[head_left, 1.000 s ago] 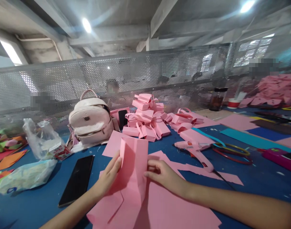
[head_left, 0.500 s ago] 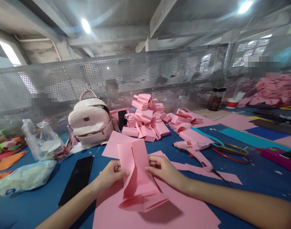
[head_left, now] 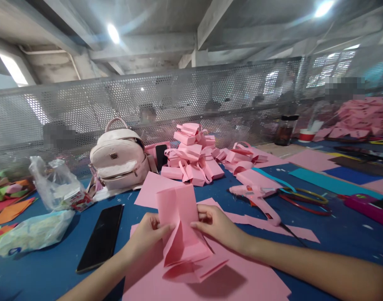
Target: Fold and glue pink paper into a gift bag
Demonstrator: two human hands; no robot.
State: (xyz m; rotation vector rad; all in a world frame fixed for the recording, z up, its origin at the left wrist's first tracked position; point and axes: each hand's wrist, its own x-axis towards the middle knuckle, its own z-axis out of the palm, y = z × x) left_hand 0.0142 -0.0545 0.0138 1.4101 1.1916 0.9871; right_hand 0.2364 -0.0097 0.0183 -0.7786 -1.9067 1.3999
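Between my two hands is a folded pink paper piece (head_left: 187, 230), shaped like a small bag or box, with creased sides and flaps flared out at its lower end. My left hand (head_left: 152, 232) pinches its left edge between thumb and fingers. On the opposite edge, my right hand (head_left: 218, 225) grips in the same way, thumb in front. The piece is held above flat pink paper sheets (head_left: 141, 276) on the blue table. A pink glue gun (head_left: 257, 200) lies beyond my right hand, close to a pink paper strip (head_left: 273, 228).
Behind stands a pile of finished-looking pink paper bags (head_left: 194, 154), beside a pale backpack (head_left: 119, 159). A black phone (head_left: 100, 238) lies left of my arm, near plastic bags (head_left: 37, 230). Red-and-yellow-handled scissors (head_left: 307, 200) lie right. A perforated metal screen (head_left: 116, 100) rises behind.
The pink paper piece has shifted slightly right and its upper panels have come closer together. Both hands keep their hold, the left having moved a little right.
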